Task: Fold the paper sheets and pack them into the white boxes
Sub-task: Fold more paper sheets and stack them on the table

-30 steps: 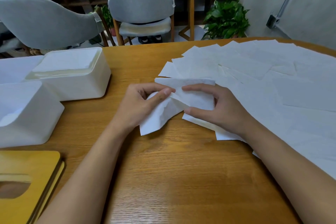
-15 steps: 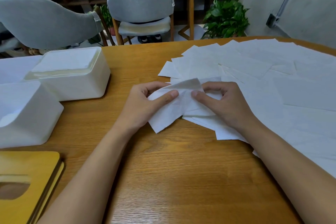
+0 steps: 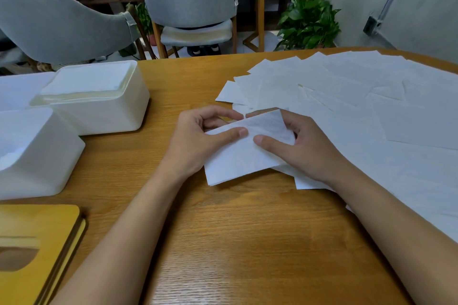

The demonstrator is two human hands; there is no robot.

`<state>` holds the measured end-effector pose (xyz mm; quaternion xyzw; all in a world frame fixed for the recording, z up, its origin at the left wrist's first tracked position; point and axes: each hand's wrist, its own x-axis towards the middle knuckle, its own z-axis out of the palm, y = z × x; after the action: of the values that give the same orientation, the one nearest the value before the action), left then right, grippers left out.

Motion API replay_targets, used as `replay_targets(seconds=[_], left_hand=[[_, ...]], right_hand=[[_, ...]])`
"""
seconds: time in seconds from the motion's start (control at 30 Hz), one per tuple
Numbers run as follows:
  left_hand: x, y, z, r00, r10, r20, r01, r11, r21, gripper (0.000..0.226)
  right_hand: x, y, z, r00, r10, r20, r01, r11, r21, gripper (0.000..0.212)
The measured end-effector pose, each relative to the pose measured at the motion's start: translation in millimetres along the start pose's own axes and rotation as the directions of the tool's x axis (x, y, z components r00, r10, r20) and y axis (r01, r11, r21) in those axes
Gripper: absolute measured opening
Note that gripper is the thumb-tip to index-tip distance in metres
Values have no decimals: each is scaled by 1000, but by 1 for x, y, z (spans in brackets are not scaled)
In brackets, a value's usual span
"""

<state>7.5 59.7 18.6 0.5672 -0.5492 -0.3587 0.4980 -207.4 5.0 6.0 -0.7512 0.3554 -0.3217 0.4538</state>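
Note:
A folded white paper sheet lies at the table's middle, its far edge lifted. My left hand pinches its left end between thumb and fingers. My right hand pinches its right end the same way, thumb on top. Several flat white paper sheets are spread over the right half of the table. Two white boxes stand at the left: the far box holds a stack of folded paper up to its rim, and the near box is partly cut off by the frame's edge.
A yellow wooden lid with an oval slot lies at the near left corner. Two grey chairs and a potted plant stand beyond the wooden table's far edge.
The sheet has been folded over into a more compact rectangle. Both hands have drawn closer together on it, and the thumbs now sit on its top face.

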Motion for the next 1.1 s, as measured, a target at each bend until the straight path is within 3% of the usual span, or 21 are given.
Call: replay_targets(seconds=[0.27, 0.5, 0.63, 0.67, 0.73, 0.8, 0.83, 0.97, 1.1], left_hand=[[0, -1, 2, 998, 42, 43, -45, 997, 58, 23], [1, -8, 4, 998, 65, -2, -64, 992, 111, 23], [6, -14, 4, 978, 160, -132, -116, 951, 286, 31], [6, -12, 4, 980, 142, -137, -102, 958, 268, 37], [4, -7, 5, 998, 17, -68, -14, 999, 48, 47], [2, -3, 11, 996, -81, 46, 89, 978, -187, 51], [0, -3, 15, 994, -86, 68, 99, 970, -222, 53], [1, -11, 26, 999, -42, 33, 48, 976, -212, 61], [3, -14, 24, 999, 13, 30, -7, 980, -198, 61]], right_hand=[[-2, -2, 1, 997, -77, 8, 77, 985, -155, 57], [-2, -3, 1, 989, -136, -57, 132, 988, -74, 66], [1, -1, -5, 978, -145, -148, 150, 988, 26, 61], [1, -1, -7, 977, -130, -172, 145, 986, 80, 61], [2, -4, -12, 972, -103, -209, 135, 980, 147, 60], [3, -4, -13, 970, -94, -224, 129, 981, 146, 59], [4, -3, -13, 970, -95, -225, 126, 983, 130, 58], [3, -2, -16, 989, -65, -133, 76, 993, 85, 51], [2, -8, -23, 999, -2, 42, -1, 997, 82, 26]])
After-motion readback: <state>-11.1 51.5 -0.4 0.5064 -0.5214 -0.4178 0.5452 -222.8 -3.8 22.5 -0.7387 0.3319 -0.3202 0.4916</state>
